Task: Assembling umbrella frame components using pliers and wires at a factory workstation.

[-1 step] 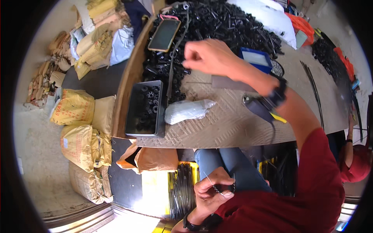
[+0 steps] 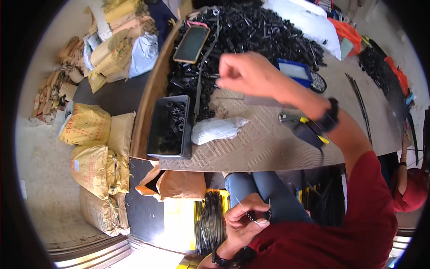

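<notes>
My right hand [image 2: 246, 71] reaches from the right across the table [image 2: 268, 148] to the edge of a big pile of small black plastic parts [image 2: 251, 31]. Its fingertips are pinched together on what looks like one small black part. A dark band sits on that wrist. My left hand [image 2: 244, 219] rests low over my lap, below the table edge. It holds a thin metal pin with small black parts [image 2: 253, 217] on it.
On the table are a black tray [image 2: 154, 134] of black parts, a clear plastic bag [image 2: 217, 130], a phone [image 2: 191, 44], a blue box [image 2: 294, 71], yellow-handled pliers [image 2: 304, 127] and long black strips [image 2: 358, 101]. Yellow sacks [image 2: 89, 130] lie left. Another person in red [image 2: 412, 190] is at the right.
</notes>
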{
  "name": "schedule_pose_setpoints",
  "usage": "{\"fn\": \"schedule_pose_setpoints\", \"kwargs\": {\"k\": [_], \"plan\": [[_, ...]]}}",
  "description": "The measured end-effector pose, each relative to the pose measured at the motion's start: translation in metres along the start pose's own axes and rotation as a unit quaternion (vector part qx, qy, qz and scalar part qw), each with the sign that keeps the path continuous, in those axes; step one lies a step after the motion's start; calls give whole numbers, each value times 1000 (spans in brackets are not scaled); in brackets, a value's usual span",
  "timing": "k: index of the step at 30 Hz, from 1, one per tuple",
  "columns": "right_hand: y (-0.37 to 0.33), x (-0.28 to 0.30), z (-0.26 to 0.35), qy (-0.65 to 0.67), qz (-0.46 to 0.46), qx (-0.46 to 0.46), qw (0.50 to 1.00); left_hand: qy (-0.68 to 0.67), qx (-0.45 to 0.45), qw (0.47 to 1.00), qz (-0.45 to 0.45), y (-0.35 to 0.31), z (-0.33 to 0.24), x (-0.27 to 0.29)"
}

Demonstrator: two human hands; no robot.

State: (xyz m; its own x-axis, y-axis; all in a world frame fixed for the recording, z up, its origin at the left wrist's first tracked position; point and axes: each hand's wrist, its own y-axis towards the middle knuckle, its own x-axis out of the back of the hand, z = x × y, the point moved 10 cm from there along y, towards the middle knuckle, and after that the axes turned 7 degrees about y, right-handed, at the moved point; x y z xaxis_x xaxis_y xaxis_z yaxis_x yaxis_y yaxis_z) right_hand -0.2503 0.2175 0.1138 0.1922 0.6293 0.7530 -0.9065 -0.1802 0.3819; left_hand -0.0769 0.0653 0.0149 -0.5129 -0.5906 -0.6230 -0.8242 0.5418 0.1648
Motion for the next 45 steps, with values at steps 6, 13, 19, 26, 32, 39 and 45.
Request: {"fn": "schedule_pose_setpoints", "kwargs": {"k": [6,13,19,26,32,39,45], "plan": [[-113,34,115,201,84,39,975,11,-27,1000,1,-13,6,-24],[-188,42,169,70,54,194,977,-2,-67,997,-31,-37,11,-46],[-206,42,135,269,91,90,955,124,-65,987,-81,-34,20,-55],[-226,58,115,296,8,61,953,127,-94,987,-44,-25,22,-76],[-240,53,122,157,-25,115,981,109,-91,989,-27,-25,28,-80],[-246,55,127,122,-143,110,976,30,-90,995,22,-29,28,-67],[-251,67,138,57,-224,177,957,85,-103,990,-41,-23,28,-68]]}}
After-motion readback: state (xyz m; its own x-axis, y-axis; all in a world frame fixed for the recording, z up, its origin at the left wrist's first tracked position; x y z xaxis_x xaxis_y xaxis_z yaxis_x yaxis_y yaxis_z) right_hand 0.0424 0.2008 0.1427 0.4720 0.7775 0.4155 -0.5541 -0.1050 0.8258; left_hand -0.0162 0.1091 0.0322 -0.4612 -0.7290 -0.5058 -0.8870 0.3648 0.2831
